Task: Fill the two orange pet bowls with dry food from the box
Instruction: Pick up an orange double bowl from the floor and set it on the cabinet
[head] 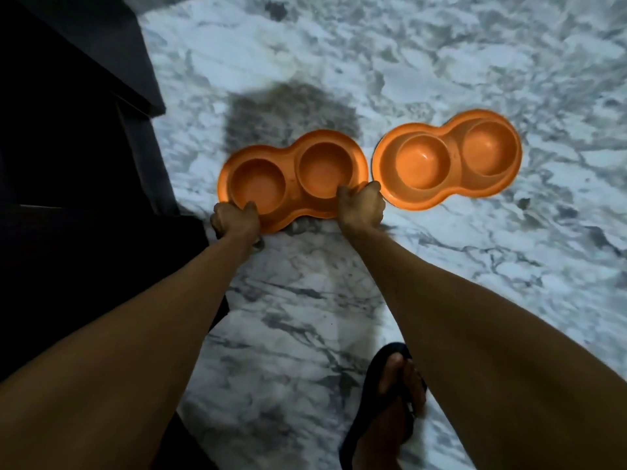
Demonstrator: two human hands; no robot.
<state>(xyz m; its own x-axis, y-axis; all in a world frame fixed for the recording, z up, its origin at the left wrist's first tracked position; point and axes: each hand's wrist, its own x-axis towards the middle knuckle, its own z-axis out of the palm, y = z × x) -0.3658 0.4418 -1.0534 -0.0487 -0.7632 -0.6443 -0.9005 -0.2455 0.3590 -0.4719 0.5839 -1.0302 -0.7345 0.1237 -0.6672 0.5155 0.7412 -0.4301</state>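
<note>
Two orange double pet bowls lie on the marble floor, each with two round empty wells. The left bowl (291, 144) is held at its near rim by both hands: my left hand (234, 220) grips the edge by the left well, and my right hand (361, 206) grips the edge by the right well. The right bowl (451, 157) rests just to the right, close to my right hand but not held. No food box is in view.
Dark furniture (74, 130) fills the left side, close to the left bowl. White and grey marble floor (339, 62) stretches beyond and to the right. My foot in a black sandal (386, 408) stands at the bottom.
</note>
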